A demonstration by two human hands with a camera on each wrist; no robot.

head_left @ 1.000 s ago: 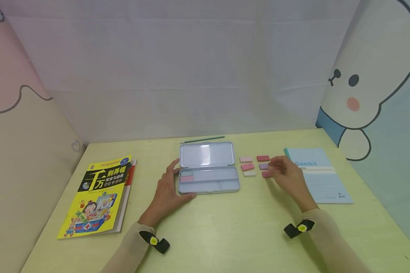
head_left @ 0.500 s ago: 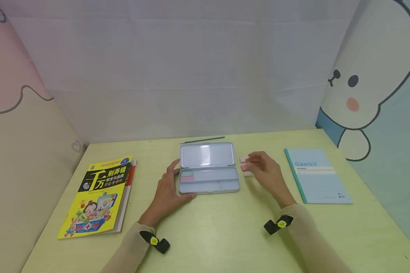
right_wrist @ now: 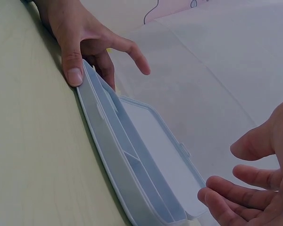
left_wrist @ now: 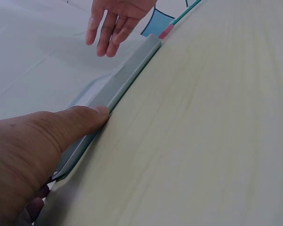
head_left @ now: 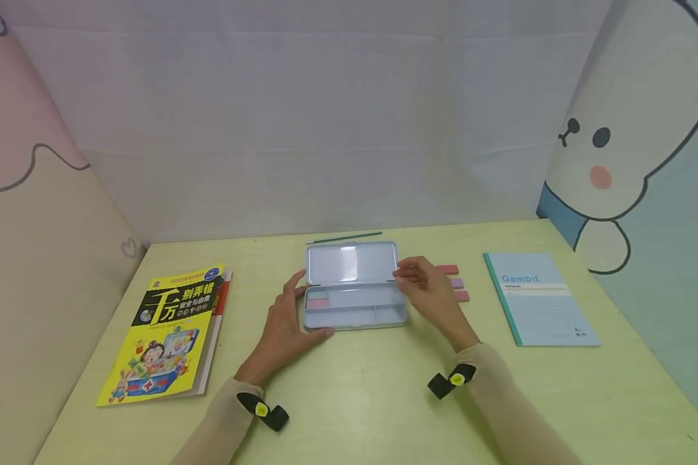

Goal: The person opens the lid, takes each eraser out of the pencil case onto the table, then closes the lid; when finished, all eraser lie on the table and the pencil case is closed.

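Note:
A pale blue pencil case (head_left: pixel 355 316) lies with its lid (head_left: pixel 326 263) raised back. My left hand (head_left: pixel 282 326) holds its left end, thumb along the front wall and other fingers round the side, as the right wrist view also shows. Two small erasers, pink (head_left: pixel 318 303) and pale green, sit in its upper left compartment. Over the case's right end hovers my right hand (head_left: pixel 433 294), fingers loosely bent, thumb apart from them in the right wrist view, nothing between. Beside it are red (head_left: pixel 448 269), purple (head_left: pixel 457 283) and dark pink (head_left: pixel 462 296) erasers, partly covered by the hand.
A green pencil (head_left: pixel 344 237) lies behind the case. To the left, a yellow book (head_left: pixel 163 336) rests on another book. A light blue notebook (head_left: pixel 543 303) lies to the right. White cloth (head_left: pixel 349 129) hangs along the table's back edge.
My right hand has moved left from the purple eraser, past the nearer column of erasers, to the case's right end. That nearer column is now hidden behind it. The left hand stays put.

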